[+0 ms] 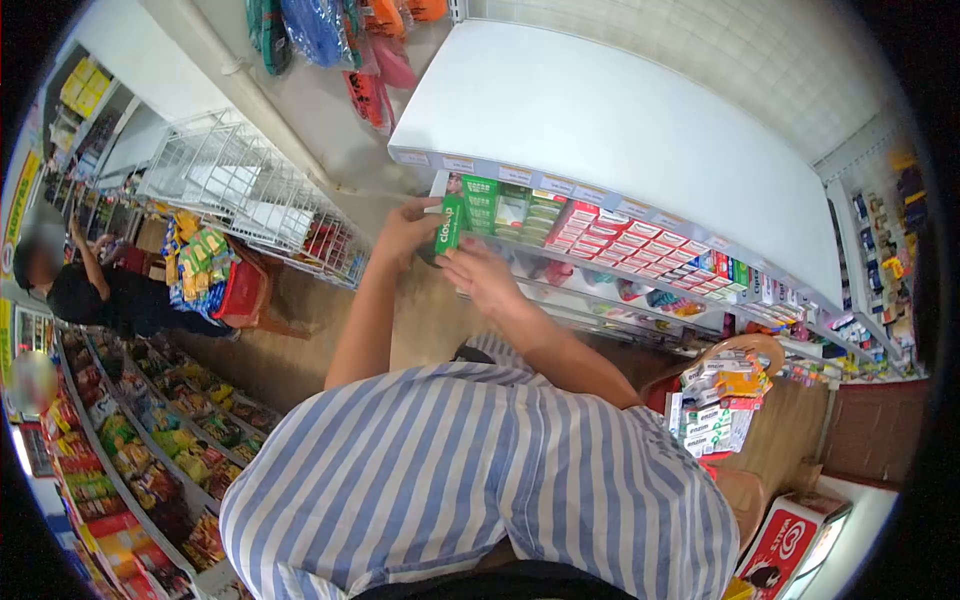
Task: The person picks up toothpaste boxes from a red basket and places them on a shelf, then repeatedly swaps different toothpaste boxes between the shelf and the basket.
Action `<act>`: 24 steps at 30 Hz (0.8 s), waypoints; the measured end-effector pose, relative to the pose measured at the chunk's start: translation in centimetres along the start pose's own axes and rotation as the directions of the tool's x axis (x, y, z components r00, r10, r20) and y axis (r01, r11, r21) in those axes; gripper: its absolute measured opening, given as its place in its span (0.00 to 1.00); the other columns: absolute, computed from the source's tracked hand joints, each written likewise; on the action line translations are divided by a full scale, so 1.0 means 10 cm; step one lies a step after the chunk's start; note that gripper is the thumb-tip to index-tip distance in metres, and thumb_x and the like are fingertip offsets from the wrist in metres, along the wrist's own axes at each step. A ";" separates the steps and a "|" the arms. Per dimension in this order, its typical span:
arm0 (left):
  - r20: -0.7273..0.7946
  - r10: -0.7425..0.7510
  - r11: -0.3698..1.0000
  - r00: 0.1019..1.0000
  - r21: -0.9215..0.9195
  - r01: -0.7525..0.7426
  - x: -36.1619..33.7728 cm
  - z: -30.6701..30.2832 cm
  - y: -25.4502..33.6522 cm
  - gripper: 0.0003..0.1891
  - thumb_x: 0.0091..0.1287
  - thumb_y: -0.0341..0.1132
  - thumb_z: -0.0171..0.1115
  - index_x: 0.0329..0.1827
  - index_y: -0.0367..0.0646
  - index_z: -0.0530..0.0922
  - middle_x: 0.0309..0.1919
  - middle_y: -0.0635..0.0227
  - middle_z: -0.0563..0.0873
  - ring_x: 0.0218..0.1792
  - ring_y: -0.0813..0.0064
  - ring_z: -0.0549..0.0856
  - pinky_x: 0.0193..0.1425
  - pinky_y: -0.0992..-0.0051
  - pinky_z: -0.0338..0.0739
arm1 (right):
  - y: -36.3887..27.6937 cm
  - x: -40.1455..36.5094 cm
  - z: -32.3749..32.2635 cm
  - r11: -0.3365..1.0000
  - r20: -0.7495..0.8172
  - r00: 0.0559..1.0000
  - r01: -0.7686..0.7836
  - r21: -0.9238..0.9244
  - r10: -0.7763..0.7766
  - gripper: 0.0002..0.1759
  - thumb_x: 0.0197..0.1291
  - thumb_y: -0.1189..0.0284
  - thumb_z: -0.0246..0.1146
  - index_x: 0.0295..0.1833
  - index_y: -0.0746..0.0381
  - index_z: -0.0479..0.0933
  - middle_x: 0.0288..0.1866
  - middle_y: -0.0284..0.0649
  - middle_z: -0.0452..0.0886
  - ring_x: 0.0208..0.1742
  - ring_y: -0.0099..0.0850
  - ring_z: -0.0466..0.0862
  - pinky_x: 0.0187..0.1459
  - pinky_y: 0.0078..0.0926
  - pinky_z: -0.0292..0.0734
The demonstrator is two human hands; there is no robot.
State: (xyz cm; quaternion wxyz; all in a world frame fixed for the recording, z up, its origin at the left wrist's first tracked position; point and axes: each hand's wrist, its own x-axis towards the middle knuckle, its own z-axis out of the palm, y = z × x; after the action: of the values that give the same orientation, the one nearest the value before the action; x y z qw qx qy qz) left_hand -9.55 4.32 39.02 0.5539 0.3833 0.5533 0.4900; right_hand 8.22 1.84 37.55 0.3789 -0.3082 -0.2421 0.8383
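Observation:
A green Closeup toothpaste box (449, 224) is held upright in front of the shelf's left end. My left hand (403, 232) grips it from the left, its fingers partly hidden behind the box. At the lower end, my right hand (482, 274) has its fingers closed on the same box. Just behind stand green toothpaste boxes (480, 205) in a stack, on the shelf below the white top board (610, 120). Rows of red and white toothpaste boxes (620, 240) fill the shelf further right.
A stool (765, 350) at the right bears a pile of toothpaste boxes (715, 410). Wire baskets (225, 175) stand at the left. Near a red crate (245, 290) of packets is another person in dark clothes (90, 295). Snack racks (130, 440) curve along the lower left.

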 end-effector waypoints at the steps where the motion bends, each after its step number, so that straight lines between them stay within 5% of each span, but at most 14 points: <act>1: 0.013 -0.006 1.000 1.000 0.005 0.006 0.00 -0.02 0.00 0.21 0.61 0.30 0.66 0.59 0.38 0.77 0.41 0.67 0.84 0.36 0.82 0.81 0.39 0.83 0.76 | 0.00 0.02 0.02 1.000 -0.011 1.000 0.006 0.008 -0.006 0.14 0.61 0.74 0.65 0.50 0.68 0.76 0.47 0.41 0.82 0.50 0.34 0.83 0.56 0.30 0.79; 7: 0.151 -0.076 0.988 0.986 0.141 0.055 0.00 -0.14 0.00 0.21 0.63 0.30 0.65 0.60 0.41 0.77 0.40 0.68 0.86 0.34 0.85 0.80 0.36 0.87 0.74 | 0.09 0.18 0.01 0.998 -0.096 0.994 0.052 0.040 -0.048 0.14 0.61 0.74 0.66 0.51 0.67 0.76 0.48 0.41 0.82 0.51 0.33 0.83 0.55 0.29 0.78; 15: 0.288 0.109 0.925 0.951 0.321 -0.203 -0.10 -0.15 0.09 0.28 0.60 0.34 0.70 0.66 0.47 0.74 0.43 0.69 0.81 0.40 0.79 0.78 0.48 0.77 0.75 | 0.06 0.12 0.18 0.988 -0.238 0.963 0.145 0.062 -0.126 0.15 0.62 0.71 0.65 0.50 0.68 0.75 0.49 0.41 0.80 0.54 0.32 0.81 0.61 0.30 0.75; 18: 0.313 0.261 0.856 0.913 0.363 -0.369 0.02 -0.21 -0.04 0.31 0.56 0.36 0.72 0.65 0.43 0.75 0.43 0.64 0.79 0.37 0.78 0.81 0.42 0.78 0.78 | 0.18 0.26 0.05 0.969 -0.264 0.946 0.222 0.110 -0.187 0.14 0.61 0.72 0.67 0.50 0.65 0.77 0.47 0.37 0.83 0.51 0.26 0.83 0.53 0.23 0.78; 24: 0.251 0.351 0.779 0.902 0.457 -0.430 0.05 -0.13 0.06 0.27 0.53 0.35 0.73 0.59 0.44 0.80 0.37 0.65 0.77 0.32 0.78 0.76 0.40 0.76 0.76 | 0.17 0.26 0.10 0.966 -0.283 0.939 0.233 0.115 -0.193 0.14 0.61 0.71 0.67 0.49 0.65 0.75 0.46 0.37 0.83 0.50 0.25 0.82 0.52 0.21 0.78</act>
State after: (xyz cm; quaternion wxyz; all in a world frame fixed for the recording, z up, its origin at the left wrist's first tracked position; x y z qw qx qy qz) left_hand -10.94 4.74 39.35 0.3615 0.6564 0.5256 0.4027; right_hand 5.32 2.70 36.32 0.5188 -0.3624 -0.1579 0.7580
